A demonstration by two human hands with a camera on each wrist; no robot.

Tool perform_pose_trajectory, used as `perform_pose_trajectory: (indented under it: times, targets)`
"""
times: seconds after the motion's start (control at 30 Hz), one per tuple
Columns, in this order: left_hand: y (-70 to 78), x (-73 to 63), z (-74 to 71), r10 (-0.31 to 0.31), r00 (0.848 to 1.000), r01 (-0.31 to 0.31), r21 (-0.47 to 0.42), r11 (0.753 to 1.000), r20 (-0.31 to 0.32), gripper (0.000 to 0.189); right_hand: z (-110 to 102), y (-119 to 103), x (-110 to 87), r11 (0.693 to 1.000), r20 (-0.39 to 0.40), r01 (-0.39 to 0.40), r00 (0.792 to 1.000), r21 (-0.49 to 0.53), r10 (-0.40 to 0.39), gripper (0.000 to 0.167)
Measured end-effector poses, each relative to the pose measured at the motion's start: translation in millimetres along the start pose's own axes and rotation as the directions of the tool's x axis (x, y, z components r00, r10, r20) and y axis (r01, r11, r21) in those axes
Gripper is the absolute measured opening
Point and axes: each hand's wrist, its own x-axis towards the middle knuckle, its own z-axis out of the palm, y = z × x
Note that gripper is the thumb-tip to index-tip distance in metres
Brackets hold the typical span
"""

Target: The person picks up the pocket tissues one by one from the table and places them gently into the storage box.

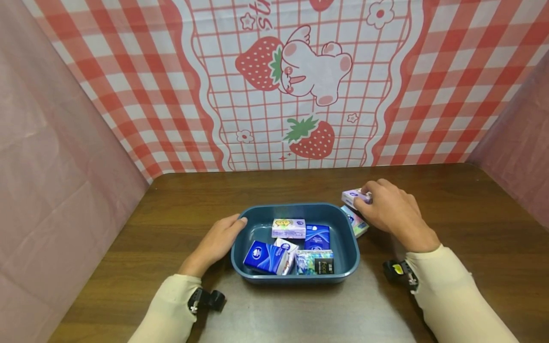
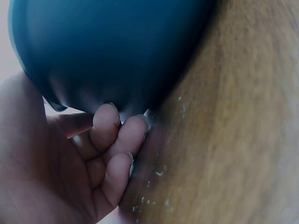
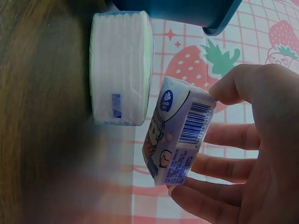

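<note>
My left hand (image 1: 219, 239) holds the left side of a dark blue plastic basin (image 1: 296, 280), thumb over the rim. In the left wrist view its curled fingers (image 2: 133, 133) rest against the outer wall, low by the table. To the right of the basin, my right hand (image 1: 392, 209) pinches a small purple tissue pack (image 1: 352, 196) between thumb and fingers. The right wrist view shows this pack (image 3: 180, 133) tilted, its barcode side facing the camera. Close by it, a second tissue pack (image 1: 356, 223) with pale, greenish wrapping lies on the table against the basin's right side.
Inside the basin lie several tissue packs: a yellow-and-purple one (image 1: 289, 228), blue ones (image 1: 262, 256), a white one and a green-blue patterned one (image 1: 314, 262). The brown wooden table (image 1: 193, 190) ends at a red-checked strawberry cloth (image 1: 300, 143) behind. Pink cloth (image 1: 55, 190) hangs at both sides.
</note>
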Motion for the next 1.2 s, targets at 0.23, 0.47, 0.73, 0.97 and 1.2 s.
perform_pose_trajectory:
  times: [0.23, 0.47, 0.73, 0.97, 1.2]
  targets:
    - [0.2, -0.2, 0.0, 0.000, 1.000, 0.000, -0.006, 1.000, -0.001, 0.036, -1, -2, -1.3, 1.000, -0.015, 0.002, 1.000, 0.002, -0.002, 0.047]
    - [0.6, -0.3, 0.1, 0.000, 1.000, 0.000, -0.007, 1.000, 0.003, 0.035, -1, -3, -2.2, 1.000, -0.024, 0.006, 1.000, 0.006, -0.006, 0.047]
    - [0.5, -0.4, 0.1, -0.004, 1.000, 0.005, -0.010, 1.000, 0.006, 0.036, -4, -6, -4.1, 1.000, -0.039, 0.024, 0.999, 0.007, -0.024, 0.046]
    - [0.2, -0.1, 0.1, 0.000, 1.000, 0.000, -0.002, 1.000, 0.000, 0.036, -6, -10, -5.7, 0.999, -0.055, 0.043, 0.998, 0.007, -0.043, 0.046]
    - [0.4, -0.2, -0.1, -0.002, 1.000, 0.002, -0.002, 1.000, 0.001, 0.035, -8, -13, -6.4, 0.999, -0.056, 0.043, 0.998, 0.007, -0.043, 0.047]
